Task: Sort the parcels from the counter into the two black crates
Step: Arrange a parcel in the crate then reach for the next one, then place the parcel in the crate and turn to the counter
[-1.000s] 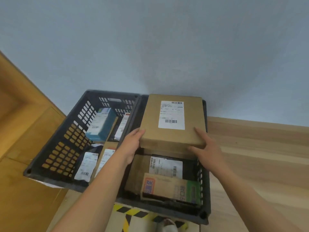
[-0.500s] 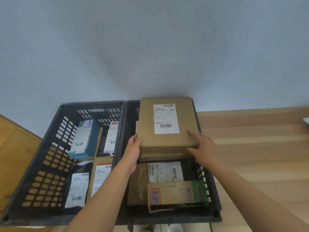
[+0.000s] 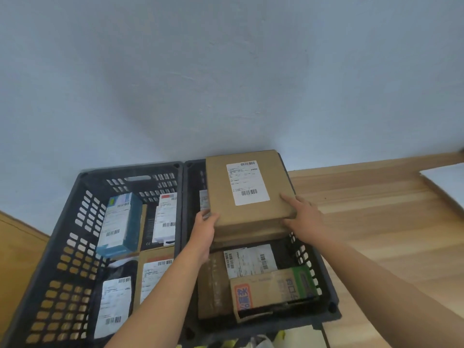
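Two parcels [image 3: 249,261] below brown box [image 3: 221,189], right crate [image 3: 288,320]

Brown parcel [image 3: 247,197], white label up, over right black crate [image 3: 305,257] far end; left black crate [image 3: 75,247] touching alongside.

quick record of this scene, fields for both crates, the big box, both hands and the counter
left crate: black, holds labelled parcels
right crate: black, smaller boxes in its near end
big box: brown cardboard, label up, over the right crate's far end
left hand: grips its near left corner
right hand: grips its near right corner
counter: pale wood, right of the crates
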